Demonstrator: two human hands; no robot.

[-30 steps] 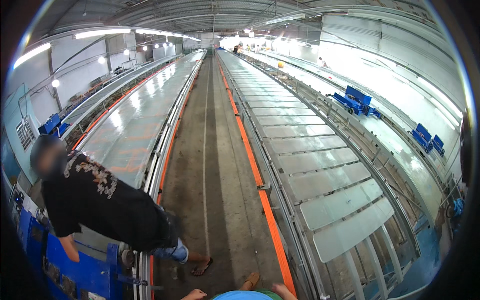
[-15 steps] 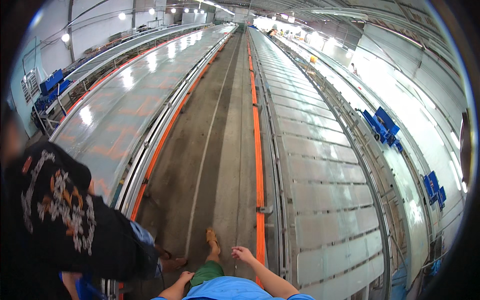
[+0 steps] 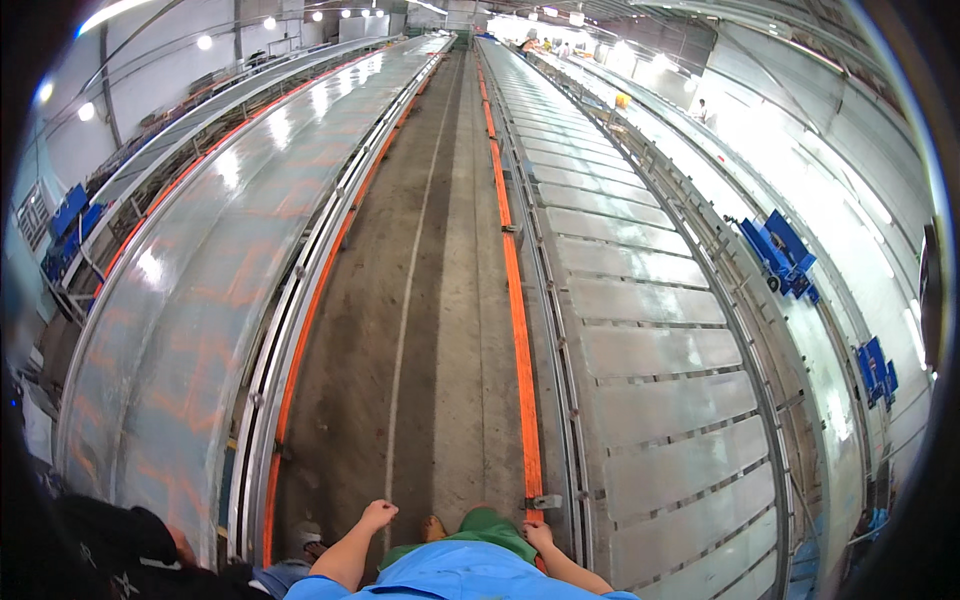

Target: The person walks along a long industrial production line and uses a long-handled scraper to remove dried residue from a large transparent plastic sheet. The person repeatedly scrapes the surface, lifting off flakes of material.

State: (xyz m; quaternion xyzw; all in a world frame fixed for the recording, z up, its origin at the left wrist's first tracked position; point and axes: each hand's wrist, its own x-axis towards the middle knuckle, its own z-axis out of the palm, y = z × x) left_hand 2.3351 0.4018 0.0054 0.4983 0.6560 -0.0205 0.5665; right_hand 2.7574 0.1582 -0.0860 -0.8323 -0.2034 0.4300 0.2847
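My left hand [image 3: 378, 514] hangs in front of me over the aisle, its fingers loosely curled with nothing seen in them. Low on the right, my right hand [image 3: 539, 535] is just beside the orange strip [image 3: 524, 400] that runs along the right-hand table. Its fingers also look curled, and I see nothing in them; whether it touches the strip I cannot tell. A small metal bracket [image 3: 543, 502] on that strip is just above this hand. My blue shirt [image 3: 455, 572] and green shorts [image 3: 490, 525] show at the bottom.
A concrete aisle [image 3: 410, 330] with a pale line runs ahead between two long tables. The left table [image 3: 200, 330] has a glossy top with orange marks; the right one [image 3: 660, 350] bears pale panels in a row. Blue wheeled devices [image 3: 778, 255] stand far right. Another person's dark sleeve [image 3: 120, 530] is at lower left.
I have moved forward along the aisle, and the other person has slipped back to the lower left corner. My left hand has swung forward; my right hand has drawn back.
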